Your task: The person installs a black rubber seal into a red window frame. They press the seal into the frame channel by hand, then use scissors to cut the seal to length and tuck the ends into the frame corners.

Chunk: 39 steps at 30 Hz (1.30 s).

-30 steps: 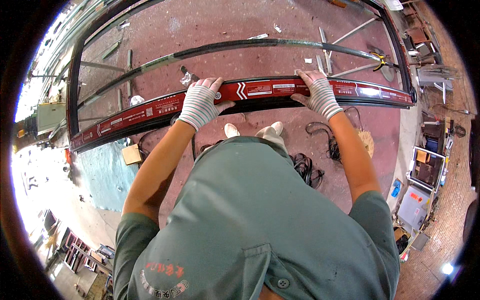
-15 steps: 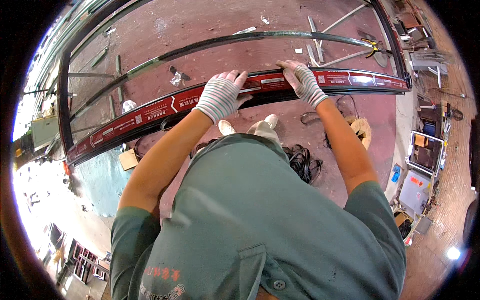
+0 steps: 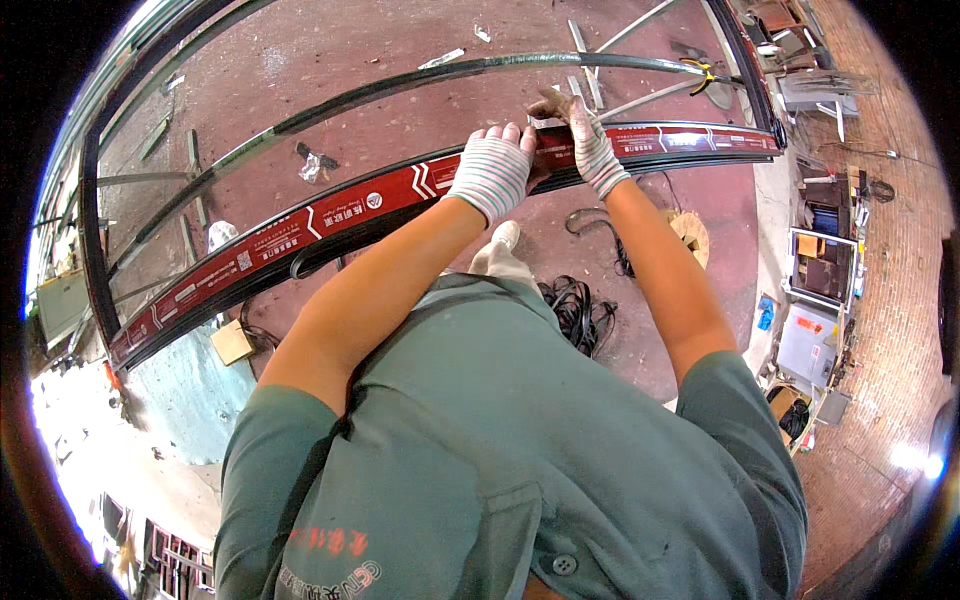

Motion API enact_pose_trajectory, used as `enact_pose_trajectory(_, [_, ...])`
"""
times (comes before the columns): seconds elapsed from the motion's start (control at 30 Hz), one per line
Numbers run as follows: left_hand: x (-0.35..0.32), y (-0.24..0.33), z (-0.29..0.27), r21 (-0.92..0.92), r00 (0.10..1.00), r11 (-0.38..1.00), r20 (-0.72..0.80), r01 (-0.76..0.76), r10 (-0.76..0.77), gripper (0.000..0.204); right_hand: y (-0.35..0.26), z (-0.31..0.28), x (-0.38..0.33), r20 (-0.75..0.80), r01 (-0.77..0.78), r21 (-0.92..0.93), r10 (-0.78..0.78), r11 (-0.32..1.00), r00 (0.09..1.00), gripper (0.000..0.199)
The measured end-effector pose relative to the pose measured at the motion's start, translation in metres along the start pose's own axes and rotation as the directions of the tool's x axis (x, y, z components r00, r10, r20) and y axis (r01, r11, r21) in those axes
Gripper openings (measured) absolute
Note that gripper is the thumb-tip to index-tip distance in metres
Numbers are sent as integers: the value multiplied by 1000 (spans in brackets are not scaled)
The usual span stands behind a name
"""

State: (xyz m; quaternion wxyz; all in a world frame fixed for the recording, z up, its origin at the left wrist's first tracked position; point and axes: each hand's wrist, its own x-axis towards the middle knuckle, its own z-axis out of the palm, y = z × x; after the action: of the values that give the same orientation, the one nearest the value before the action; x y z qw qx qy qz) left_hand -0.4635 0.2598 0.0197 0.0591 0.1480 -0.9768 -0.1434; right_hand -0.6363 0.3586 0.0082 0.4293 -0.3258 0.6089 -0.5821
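Across in front of me runs the near rail of a large dark metal frame (image 3: 400, 190), its face covered with red printed film. My left hand (image 3: 495, 172), in a striped knit glove with bare fingertips, lies over this rail with its fingers bent round the top. Close to its right, my right hand (image 3: 585, 145), gloved likewise, is raised a little at the rail's far edge. Its fingers are bunched and point left; whatever sits between them is hidden. A black strip (image 3: 300, 262) loops out below the rail, left of my left hand.
A middle bar (image 3: 400, 88) spans the frame, with yellow-handled pliers (image 3: 703, 76) at its right end. Coiled black strips (image 3: 578, 312) and a round wooden spool (image 3: 692, 238) lie on the red floor near my feet. A grey box (image 3: 806, 345) stands far right.
My left hand has slid right along the rail, closer to my right hand. The right hand has lifted and its fingers have drawn together. The whole view has shifted slightly.
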Motion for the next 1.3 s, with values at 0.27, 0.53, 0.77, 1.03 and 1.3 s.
enact_pose_trajectory(0.27, [-90, -76, -60, -66, 984, 984, 77, 164, -159, 73, 0, -91, -18, 157, 214, -966, -327, 145, 932, 30])
enact_pose_trajectory(0.53, [-139, -125, -53, 17, 981, 983, -63, 183, -182, 83, 4, -106, -17, 10, 20, -999, -269, 34, 963, 36])
enact_pose_trajectory(0.77, [-61, -53, -23, -14, 991, 992, -38, 126, -126, 82, -11, -94, -19, -45, -38, -999, -225, 36, 973, 39])
enact_pose_trajectory(1.03, [-29, -21, -14, 60, 993, 991, 19, 115, -117, 82, -12, -95, -21, -55, -40, -997, -231, 72, 971, 41])
enact_pose_trajectory(1.3, [-34, -21, -15, 25, 987, 986, -24, 162, -161, 81, -5, -100, -19, -43, -32, -998, -224, 53, 974, 47])
